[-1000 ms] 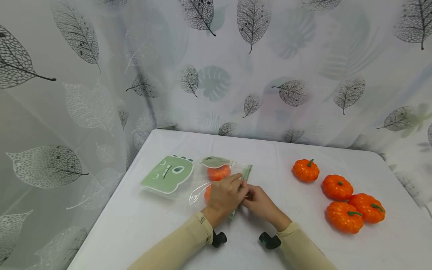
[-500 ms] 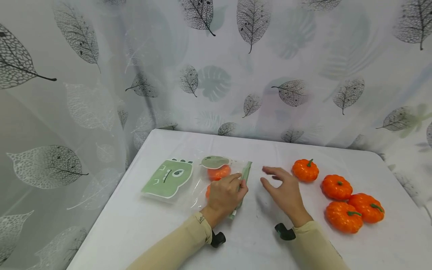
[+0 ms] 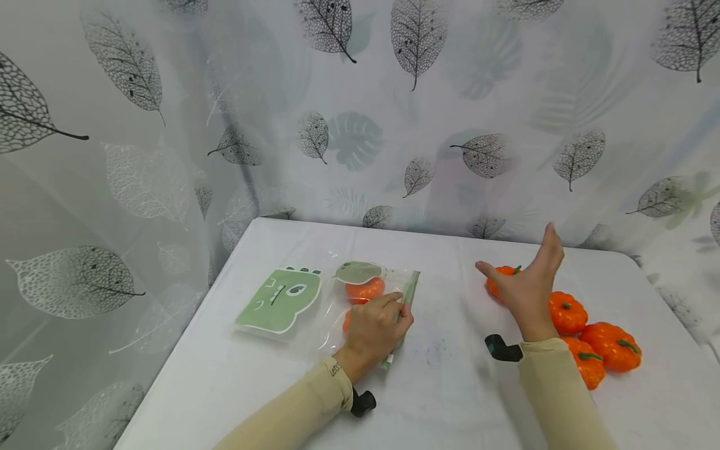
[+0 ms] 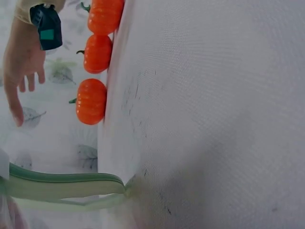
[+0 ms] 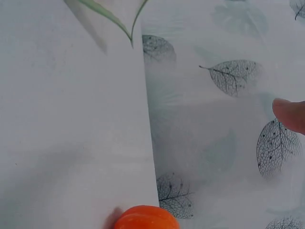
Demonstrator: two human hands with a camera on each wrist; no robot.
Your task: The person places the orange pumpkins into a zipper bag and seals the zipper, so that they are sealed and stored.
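My left hand [image 3: 372, 328] grips a clear plastic bag by its green-edged mouth [image 3: 412, 290], fingers curled over the edge. Inside the bag lie an orange toy pumpkin [image 3: 365, 290] and a second orange one, mostly hidden by the hand. At the bag's left is a green one-eyed monster print [image 3: 284, 299]. In the left wrist view the bag's green rim [image 4: 66, 186] gapes in a loop. My right hand [image 3: 531, 284] is raised over the loose pumpkins, thumb and fingers spread, holding nothing. It partly covers the farthest pumpkin [image 3: 494, 290]; its thumb [image 5: 289, 116] shows in the right wrist view.
Several orange toy pumpkins with green stems, such as this pumpkin [image 3: 615, 349], sit at the right of the white table [image 3: 444, 400]. A leaf-patterned curtain [image 3: 360, 187] hangs behind the table's back edge.
My right hand has left the bag's mouth and moved right and up to the loose pumpkins, its fingers spreading. My left hand keeps its grip in the same place.
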